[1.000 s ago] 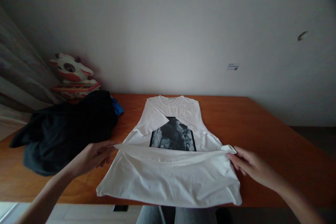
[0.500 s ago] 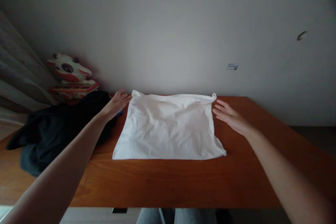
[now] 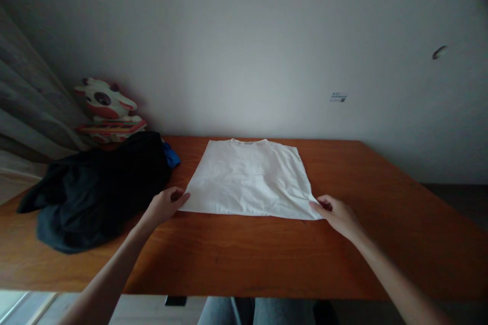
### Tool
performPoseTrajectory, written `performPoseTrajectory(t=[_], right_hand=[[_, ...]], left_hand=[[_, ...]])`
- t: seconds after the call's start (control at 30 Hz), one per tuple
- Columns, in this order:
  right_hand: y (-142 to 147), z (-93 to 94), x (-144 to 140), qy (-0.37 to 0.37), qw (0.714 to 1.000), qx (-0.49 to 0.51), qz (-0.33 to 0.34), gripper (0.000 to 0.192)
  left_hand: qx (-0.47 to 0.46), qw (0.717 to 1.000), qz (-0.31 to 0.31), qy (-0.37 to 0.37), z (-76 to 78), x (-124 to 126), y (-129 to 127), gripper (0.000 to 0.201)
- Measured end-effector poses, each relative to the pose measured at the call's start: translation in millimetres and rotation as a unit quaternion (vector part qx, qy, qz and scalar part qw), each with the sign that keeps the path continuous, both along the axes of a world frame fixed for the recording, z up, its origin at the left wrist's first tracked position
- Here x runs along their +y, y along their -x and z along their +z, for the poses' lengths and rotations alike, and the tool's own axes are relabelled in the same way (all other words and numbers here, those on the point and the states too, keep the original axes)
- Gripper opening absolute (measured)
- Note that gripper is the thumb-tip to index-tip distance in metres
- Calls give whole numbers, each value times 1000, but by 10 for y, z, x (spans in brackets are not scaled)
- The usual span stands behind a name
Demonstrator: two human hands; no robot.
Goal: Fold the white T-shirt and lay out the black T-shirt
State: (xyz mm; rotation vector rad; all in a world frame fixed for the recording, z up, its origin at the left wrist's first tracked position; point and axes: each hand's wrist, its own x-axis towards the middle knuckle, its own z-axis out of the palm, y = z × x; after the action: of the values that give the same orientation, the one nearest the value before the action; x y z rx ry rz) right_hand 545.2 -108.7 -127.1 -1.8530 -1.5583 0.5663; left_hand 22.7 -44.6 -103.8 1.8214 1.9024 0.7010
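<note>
1. Nearest, below the table's front edge, grey trousers (image 3: pixel 244 310) show, the person's own lap.
2. Two bare forearms reach up over the wooden table (image 3: pixel 267 259).
3. The left hand (image 3: pixel 164 205) sits at the near left corner of a folded white shirt (image 3: pixel 249 177), fingers curled and touching the cloth edge; whether it pinches the corner I cannot tell.
4. The right hand (image 3: pixel 337 213) is at the near right corner, fingers bent, fingertips touching that corner (a true grip is not clear from here).
5. The shirt lies flat near the table's middle, its front fold toward the person, its collar end toward the wall; no print or writing shows on the upper face.
6. Left of it, just beside the left hand, a heap of dark clothes (image 3: pixel 95 188) lies, with a bit of blue cloth (image 3: pixel 171 156) peeking out at its far side.
7. Farther back in the left corner, a red and white toy (image 3: pixel 107 109) stands by a curtain (image 3: pixel 26 111).
8. On the wall (image 3: pixel 244 35) a small label (image 3: pixel 338 97) carries print too small to read.
</note>
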Motion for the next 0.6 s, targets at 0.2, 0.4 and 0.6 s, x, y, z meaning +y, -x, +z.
performPoseTrajectory(t=[0.2,0.4,0.6], right_hand=[[-21,27,63,-34,990,111,-82,58],[-47,169,-236,63,984,152,-60,65],[-251,405,-860,329,927,126,127,54]], left_hand=[[-200,979,37,-23,72,-55,25,68],[-165,986,5,16,57,-358,253,59],[-28,990,-64,119,38,-966,701,49]])
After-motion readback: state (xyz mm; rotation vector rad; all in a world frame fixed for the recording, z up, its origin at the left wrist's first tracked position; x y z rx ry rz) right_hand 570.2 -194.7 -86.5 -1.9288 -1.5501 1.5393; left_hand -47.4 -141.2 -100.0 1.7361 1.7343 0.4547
